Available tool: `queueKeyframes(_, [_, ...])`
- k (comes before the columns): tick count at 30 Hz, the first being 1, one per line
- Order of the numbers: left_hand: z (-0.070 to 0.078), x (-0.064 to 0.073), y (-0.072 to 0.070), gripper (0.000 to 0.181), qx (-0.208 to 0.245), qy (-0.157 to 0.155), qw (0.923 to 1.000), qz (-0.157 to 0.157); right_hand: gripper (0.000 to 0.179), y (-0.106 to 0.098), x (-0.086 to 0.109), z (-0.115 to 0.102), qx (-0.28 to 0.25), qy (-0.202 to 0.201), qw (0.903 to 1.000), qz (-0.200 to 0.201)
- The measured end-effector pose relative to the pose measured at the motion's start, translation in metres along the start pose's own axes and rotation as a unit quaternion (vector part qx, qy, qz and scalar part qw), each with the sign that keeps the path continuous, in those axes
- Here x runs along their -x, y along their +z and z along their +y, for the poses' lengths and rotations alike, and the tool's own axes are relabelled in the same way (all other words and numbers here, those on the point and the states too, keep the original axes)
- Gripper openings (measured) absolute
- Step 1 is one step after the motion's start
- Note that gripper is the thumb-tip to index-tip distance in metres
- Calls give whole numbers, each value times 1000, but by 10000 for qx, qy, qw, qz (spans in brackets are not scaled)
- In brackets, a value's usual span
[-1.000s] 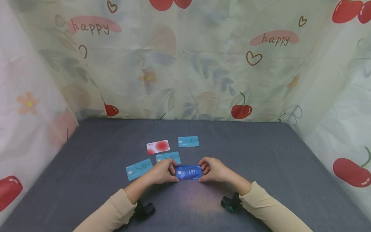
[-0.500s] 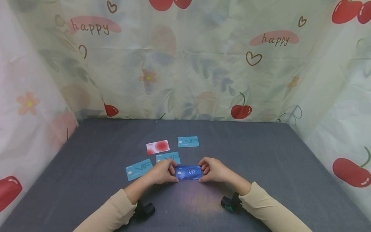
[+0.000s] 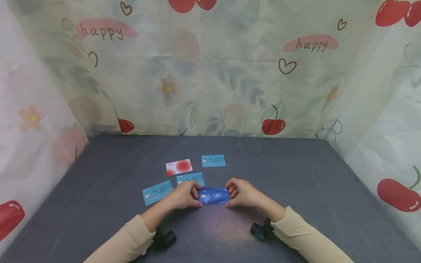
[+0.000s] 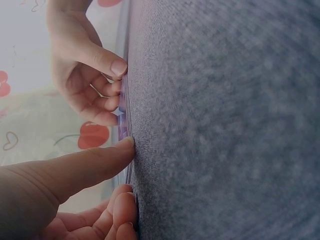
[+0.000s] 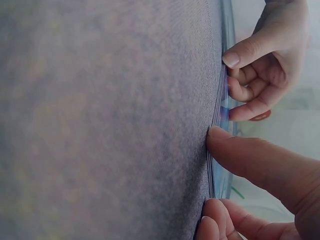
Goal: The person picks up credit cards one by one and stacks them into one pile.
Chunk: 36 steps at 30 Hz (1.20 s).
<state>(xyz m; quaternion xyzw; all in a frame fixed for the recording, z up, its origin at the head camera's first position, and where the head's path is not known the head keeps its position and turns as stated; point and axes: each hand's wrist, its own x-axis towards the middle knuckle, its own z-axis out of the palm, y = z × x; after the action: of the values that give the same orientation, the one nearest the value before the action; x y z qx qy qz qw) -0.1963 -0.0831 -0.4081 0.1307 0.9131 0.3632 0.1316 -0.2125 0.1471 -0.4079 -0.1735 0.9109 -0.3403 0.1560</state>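
A dark blue VIP card (image 3: 214, 196) lies face up on the table, its long side across my view. My left hand (image 3: 184, 194) pinches its left end, thumb at the near corner and forefinger at the far one. Mirroring that, my right hand (image 3: 242, 193) pinches the right end. Both wrist views look along the tabletop, and the card shows there only as a thin edge between the hands. Just beyond my left hand lies a teal VIP card (image 3: 189, 178), partly covered by the fingers. Another teal card (image 3: 158, 192) lies left of that hand, near the wrist.
Farther back on the dark grey table (image 3: 279, 164) lie a pink-and-white card (image 3: 179, 167) with red circles and a third teal VIP card (image 3: 213, 160). A cherry-print cloth (image 3: 210, 84) hangs behind the table and along both sides.
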Motion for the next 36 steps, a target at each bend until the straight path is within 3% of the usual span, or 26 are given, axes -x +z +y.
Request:
queueKeyframes(23, [0,1,-1,48,-68,92,9999,-5,52,0,1,0,2,-43,10000,-10])
queueKeyframes(36, [0,-1,0,49,-32,-17,10000,29,53,-1,0,0,3,-97,9999,-62])
